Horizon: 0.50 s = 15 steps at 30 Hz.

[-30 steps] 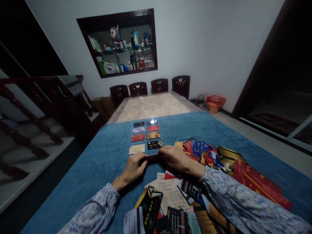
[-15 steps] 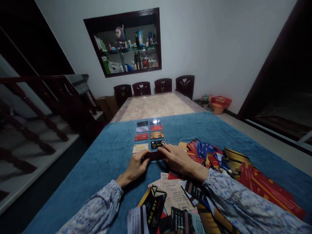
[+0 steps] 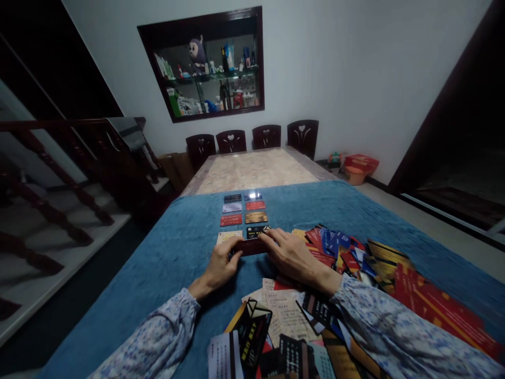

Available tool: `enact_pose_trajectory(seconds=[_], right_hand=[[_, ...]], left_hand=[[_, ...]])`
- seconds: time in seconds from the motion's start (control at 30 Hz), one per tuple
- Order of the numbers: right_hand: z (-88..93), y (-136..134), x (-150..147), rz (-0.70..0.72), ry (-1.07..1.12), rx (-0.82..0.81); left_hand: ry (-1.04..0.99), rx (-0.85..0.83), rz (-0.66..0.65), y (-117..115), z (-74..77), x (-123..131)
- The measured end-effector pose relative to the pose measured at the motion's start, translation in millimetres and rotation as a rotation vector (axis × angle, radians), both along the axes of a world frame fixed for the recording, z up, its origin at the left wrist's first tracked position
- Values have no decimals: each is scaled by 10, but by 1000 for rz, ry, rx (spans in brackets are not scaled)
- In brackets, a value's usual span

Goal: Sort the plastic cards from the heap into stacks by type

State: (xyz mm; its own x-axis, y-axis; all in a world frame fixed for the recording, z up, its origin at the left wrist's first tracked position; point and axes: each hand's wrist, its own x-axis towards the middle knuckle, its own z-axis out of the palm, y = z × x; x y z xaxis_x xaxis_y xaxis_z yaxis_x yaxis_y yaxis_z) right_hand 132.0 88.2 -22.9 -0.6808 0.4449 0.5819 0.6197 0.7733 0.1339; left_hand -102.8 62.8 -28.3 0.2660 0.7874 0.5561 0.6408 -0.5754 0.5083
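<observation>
Between my two hands is a dark red card [image 3: 253,247], tilted so that little of its face shows. My left hand [image 3: 224,261] pinches its left end between thumb and fingers. My right hand [image 3: 290,256] grips the other end, fingers bent over its upper edge. Just beyond, several cards lie in two columns on the blue cloth [image 3: 165,263]. Nearest are a black VIP card [image 3: 255,232] and a pale yellow card [image 3: 229,236], both partly covered by my hands and the dark red card. A gold card [image 3: 256,217] and a red card [image 3: 231,220] lie behind them.
A heap of red, blue and gold cards [image 3: 335,242] spreads right of my right hand. Black, silver and cream cards [image 3: 288,316] overlap nearest me, under my right forearm. Dark chairs [image 3: 266,136] stand at the table's far end, and a stair railing [image 3: 59,226] runs along the left.
The dark red card has come up slightly and now shows more of its side, hiding more of the pale yellow card. Both hands keep hold of it. The view has shifted a little.
</observation>
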Motion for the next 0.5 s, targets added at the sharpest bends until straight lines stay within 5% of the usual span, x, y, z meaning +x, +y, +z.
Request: enact_pose_trajectory(seconds=[0.27,0.5], right_hand=[[55,18,2,-73,13,31],[202,143,-65,-85,-56,-96]], left_hand=[[52,127,-18,-30,54,57],[242,233,-2,46,103,20]])
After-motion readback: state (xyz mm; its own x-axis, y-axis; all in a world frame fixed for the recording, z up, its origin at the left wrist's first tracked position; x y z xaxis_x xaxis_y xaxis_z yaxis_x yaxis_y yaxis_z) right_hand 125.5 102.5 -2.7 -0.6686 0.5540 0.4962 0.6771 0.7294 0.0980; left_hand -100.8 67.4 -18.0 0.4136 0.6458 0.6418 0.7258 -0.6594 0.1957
